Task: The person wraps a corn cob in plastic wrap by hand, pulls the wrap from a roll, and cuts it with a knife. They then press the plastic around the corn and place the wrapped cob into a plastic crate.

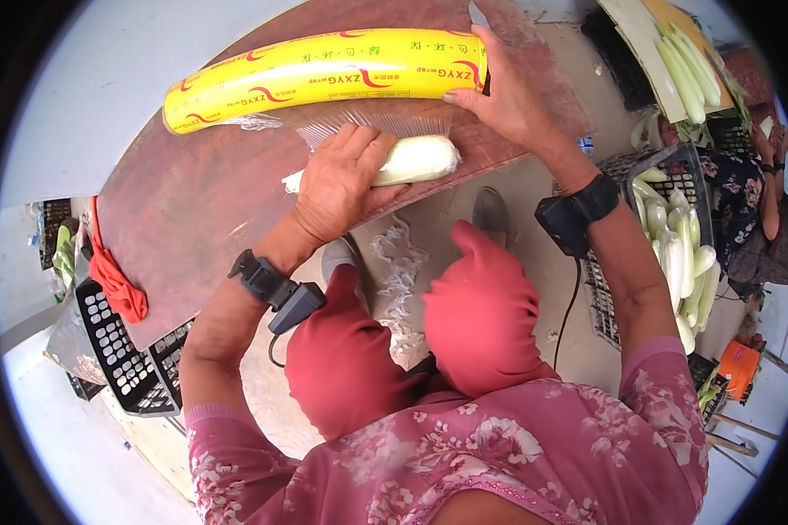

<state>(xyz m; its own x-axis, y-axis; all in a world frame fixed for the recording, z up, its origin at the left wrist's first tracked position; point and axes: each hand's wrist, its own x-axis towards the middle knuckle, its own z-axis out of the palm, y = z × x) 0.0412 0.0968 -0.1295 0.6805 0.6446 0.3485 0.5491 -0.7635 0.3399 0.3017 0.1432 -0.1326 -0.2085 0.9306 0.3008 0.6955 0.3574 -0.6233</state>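
Observation:
A yellow printed roll of cling film (324,77) lies across the red-brown table. Clear film (359,122) stretches from it toward a pale, elongated vegetable (418,160) near the table's front edge. My left hand (341,179) is closed over the vegetable's left part, the film bunched by its fingers. Shiny film covers the vegetable's right end. At the right end of the roll, my right hand (499,87) grips it, thumb on the near side and fingers behind. A small pointed blade (477,15) sticks out beyond that hand; its handle is hidden.
To the right stands a black crate (652,162) of pale vegetables (678,245); more stalks (687,70) lie on a board behind it. Another person's arm (769,197) shows at far right. A red cloth (114,276) hangs at the table's left, above a black crate (118,350).

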